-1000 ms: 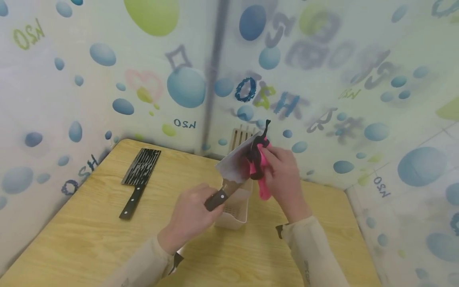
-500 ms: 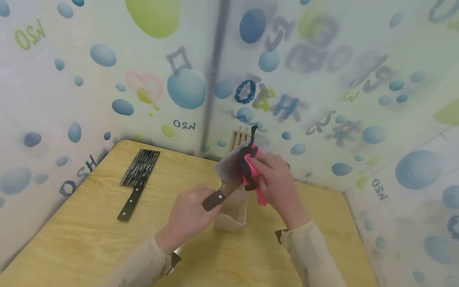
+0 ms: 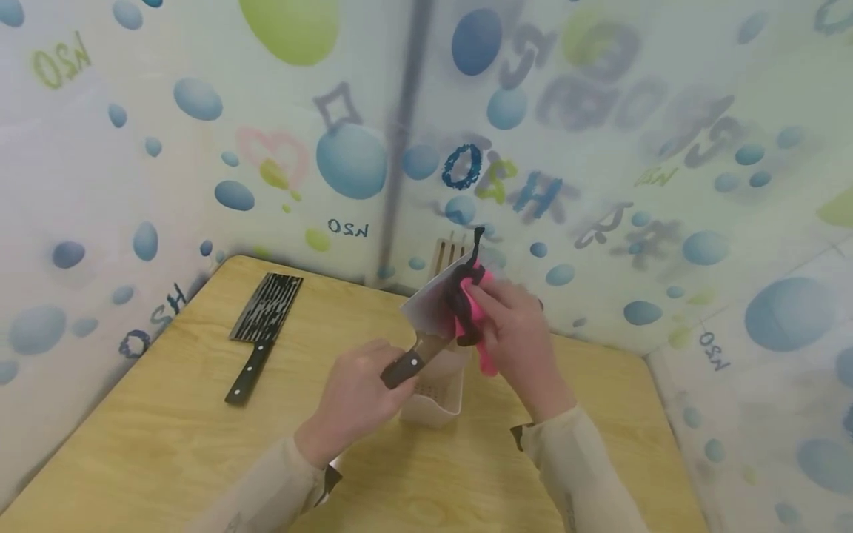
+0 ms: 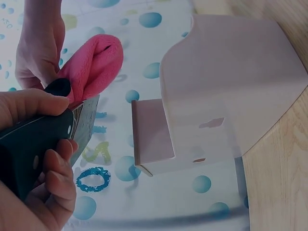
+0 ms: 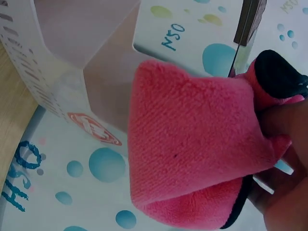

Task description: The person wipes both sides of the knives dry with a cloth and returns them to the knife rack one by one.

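The left hand (image 3: 356,400) has its fingers curled round the handle of a knife (image 3: 426,311), which is held in the air over the table (image 3: 166,444), its blade sloping up and away. Further out, the right hand (image 3: 526,333) pinches a pink-and-black cloth (image 5: 192,130) between thumb and fingers, against the blade; whether it wraps both faces, I cannot tell. Below stands the rack (image 3: 429,414). Off to the left, the second knife (image 3: 266,307) lies flat on the table, apart from both hands.

The wiping looks under way, not finished: the cloth is on the blade and the part nearest the handle is bare of it. How much is already wiped does not show, nor whether the second knife is done.

Against a second ago, cloth and right hand sit slightly nearer the handle; the left grip is unchanged.
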